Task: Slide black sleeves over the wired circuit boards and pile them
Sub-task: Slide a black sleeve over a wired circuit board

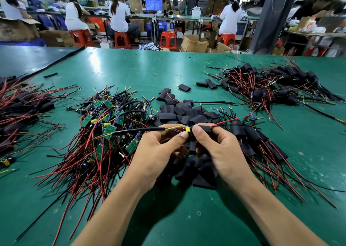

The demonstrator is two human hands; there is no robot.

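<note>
My left hand [159, 150] pinches a wired circuit board [187, 129] by its yellow component, its black, yellow and blue wires trailing off to the left. My right hand [219, 148] pinches a black sleeve [205, 128] that sits over the board's right end, a red wire sticking out of it to the right. Loose black sleeves [185, 114] lie heaped behind and under my hands. Bare green boards with red and black wires [104, 131] form a heap on the left. Sleeved boards [256, 141] lie piled just right of my right hand.
The green table [131, 67] carries a larger heap of sleeved boards [271, 84] at the back right and another [22, 111] at the far left. A dark mat [28, 58] lies at the back left. People sit on red stools at benches behind.
</note>
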